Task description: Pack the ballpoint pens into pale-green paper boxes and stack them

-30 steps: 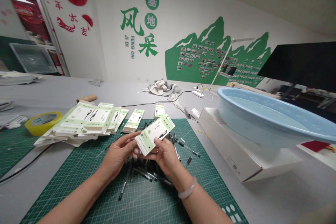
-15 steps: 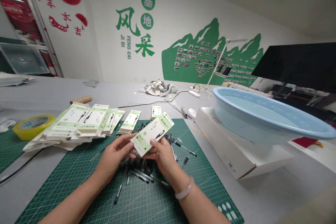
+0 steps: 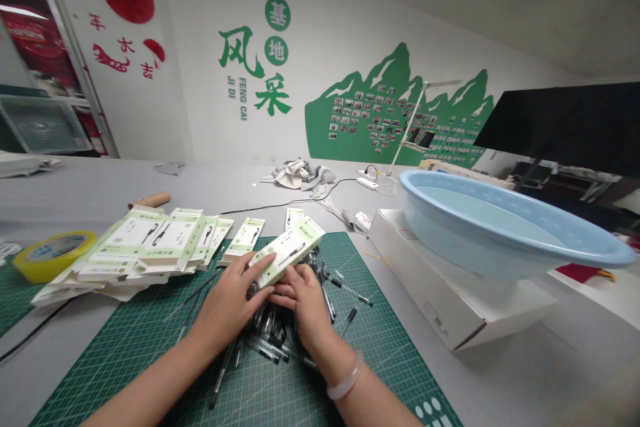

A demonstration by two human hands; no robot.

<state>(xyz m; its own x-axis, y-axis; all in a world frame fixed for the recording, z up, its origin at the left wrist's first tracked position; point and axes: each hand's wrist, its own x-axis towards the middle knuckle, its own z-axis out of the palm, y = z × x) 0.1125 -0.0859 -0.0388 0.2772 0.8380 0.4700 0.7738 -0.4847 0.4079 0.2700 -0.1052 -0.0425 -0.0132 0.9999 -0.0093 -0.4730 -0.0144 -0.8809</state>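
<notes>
A slim white-and-green pen box (image 3: 290,252) is held above the pile of pens, tilted up to the right and squeezed into a box shape. My left hand (image 3: 240,290) grips its near left end, thumb below and fingers over the side. My right hand (image 3: 303,297) is closed at the box's lower edge, its fingertips partly hidden. Beneath both hands lie several black-capped clear pens (image 3: 270,340) in a loose heap on the green cutting mat (image 3: 165,373). Other boxes of the same kind (image 3: 177,237) lie flat in a stack to the left.
A roll of yellow tape (image 3: 55,255) lies at the far left. On the right, a blue basin (image 3: 480,233) rests on a white carton (image 3: 440,300). Crumpled grey cloth (image 3: 300,175), a cardboard tube (image 3: 150,200) and a power strip (image 3: 367,183) with a black cable sit farther back.
The box has gone from flat and face-on to opened out, its side now showing. My left hand has shifted its fingers over the box; the view has tilted slightly.
</notes>
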